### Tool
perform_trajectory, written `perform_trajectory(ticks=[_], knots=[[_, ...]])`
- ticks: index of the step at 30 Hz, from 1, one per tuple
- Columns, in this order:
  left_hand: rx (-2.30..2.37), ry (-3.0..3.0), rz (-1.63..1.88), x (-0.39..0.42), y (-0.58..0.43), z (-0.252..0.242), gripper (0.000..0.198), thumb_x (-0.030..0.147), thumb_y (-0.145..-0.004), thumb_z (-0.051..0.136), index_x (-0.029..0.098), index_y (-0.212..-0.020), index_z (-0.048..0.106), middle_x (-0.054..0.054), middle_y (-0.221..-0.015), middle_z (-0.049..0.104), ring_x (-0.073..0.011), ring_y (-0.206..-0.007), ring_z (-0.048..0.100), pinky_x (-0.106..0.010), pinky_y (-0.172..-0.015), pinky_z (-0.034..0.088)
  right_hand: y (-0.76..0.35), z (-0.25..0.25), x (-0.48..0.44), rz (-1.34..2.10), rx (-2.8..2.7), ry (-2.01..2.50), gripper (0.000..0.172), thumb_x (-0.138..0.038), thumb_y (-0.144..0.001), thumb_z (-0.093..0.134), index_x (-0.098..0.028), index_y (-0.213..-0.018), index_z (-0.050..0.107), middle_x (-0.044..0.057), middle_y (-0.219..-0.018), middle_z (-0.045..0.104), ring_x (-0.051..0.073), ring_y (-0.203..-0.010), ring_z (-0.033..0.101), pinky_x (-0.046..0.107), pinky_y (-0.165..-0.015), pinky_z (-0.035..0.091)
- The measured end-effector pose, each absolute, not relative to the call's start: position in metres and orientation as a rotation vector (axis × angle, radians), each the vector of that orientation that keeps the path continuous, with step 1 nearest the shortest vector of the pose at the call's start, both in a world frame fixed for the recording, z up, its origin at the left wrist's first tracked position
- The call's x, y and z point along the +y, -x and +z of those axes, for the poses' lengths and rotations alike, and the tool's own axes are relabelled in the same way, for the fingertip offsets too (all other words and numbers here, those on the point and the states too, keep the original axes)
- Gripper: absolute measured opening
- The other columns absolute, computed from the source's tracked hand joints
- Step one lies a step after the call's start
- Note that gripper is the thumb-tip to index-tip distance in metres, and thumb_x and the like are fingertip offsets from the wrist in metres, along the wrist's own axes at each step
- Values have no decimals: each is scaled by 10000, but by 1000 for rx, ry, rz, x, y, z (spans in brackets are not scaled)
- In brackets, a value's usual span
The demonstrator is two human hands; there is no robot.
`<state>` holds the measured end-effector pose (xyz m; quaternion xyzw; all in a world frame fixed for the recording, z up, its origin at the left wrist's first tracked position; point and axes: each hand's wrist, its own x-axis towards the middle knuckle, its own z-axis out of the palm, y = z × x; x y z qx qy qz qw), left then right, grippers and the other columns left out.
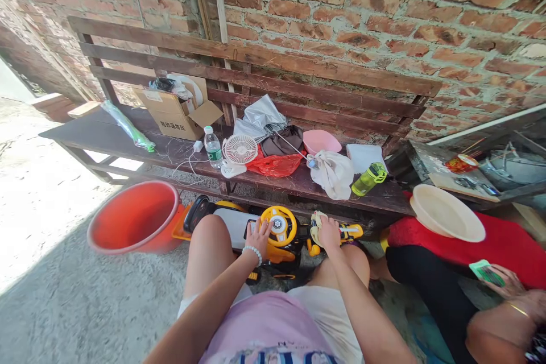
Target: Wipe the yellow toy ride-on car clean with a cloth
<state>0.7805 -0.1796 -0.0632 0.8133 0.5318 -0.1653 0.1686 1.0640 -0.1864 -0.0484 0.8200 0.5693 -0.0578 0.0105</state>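
Note:
A toy ride-on vehicle with a yellow steering wheel (292, 226) stands in front of my knees, below the bench. My left hand (257, 239), with a beaded bracelet at the wrist, lies with fingers spread on the toy's panel at the wheel's left side. My right hand (329, 232) is closed on a pale yellowish cloth (316, 226), pressed to the black and yellow front part (351, 231) of the toy. The grey seat (234, 227) shows between my left knee and the wheel.
An orange-red tub (135, 217) stands on the left. The wooden bench (191, 167) holds a cardboard box (170, 116), bottle (212, 149), fan (240, 149), bags and pink bowl (321, 141). On the right are a cream basin (447, 213) and a person's hand (505, 281) with a green object.

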Motion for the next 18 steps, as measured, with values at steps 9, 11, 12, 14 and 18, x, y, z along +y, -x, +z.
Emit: perform_trajectory(ticks=[9,11,12,14,18], knots=[[1486,-2288,-439,-177,-779,-67,1088,491,-820,637,258,-1674,6,-55,-1758,20,-406,-1604,-12,-665,-1259,127,-1079,-53,-190,-242,1843,-2542,434,-217,-952,489,-251,-1362,626,94,-1234,632,269,-1119,537,330,-964,377],[1483,-2296,-474,-177,-780,-66,1093,478,-811,641,262,-1674,5,-53,-1758,17,-407,-1604,12,-662,-1251,163,-1093,-58,-191,-263,1875,-2519,435,-216,-948,507,-241,-1367,623,95,-1262,621,264,-1127,533,325,-982,369],[1479,-2306,-494,-177,-780,-65,1089,467,-814,642,264,-1674,4,-52,-1758,19,-404,-1605,23,-659,-1247,178,-1102,-60,-192,-268,1869,-2519,441,-212,-945,515,-230,-1374,617,99,-1271,618,260,-1132,533,322,-995,363],[1485,-2329,-517,-178,-781,-64,1059,424,-833,632,265,-1674,9,-48,-1758,27,-393,-1606,47,-649,-1242,202,-1122,-63,-193,-279,1829,-2530,454,-192,-939,523,-214,-1384,610,101,-1278,618,250,-1144,539,315,-1016,354],[1534,-2320,-511,-180,-782,-61,1044,342,-835,628,278,-1674,10,-42,-1758,43,-383,-1603,92,-625,-1229,257,-1166,-65,-199,-327,1718,-2563,459,-178,-933,528,-212,-1381,622,95,-1256,643,231,-1145,573,301,-1017,370]])
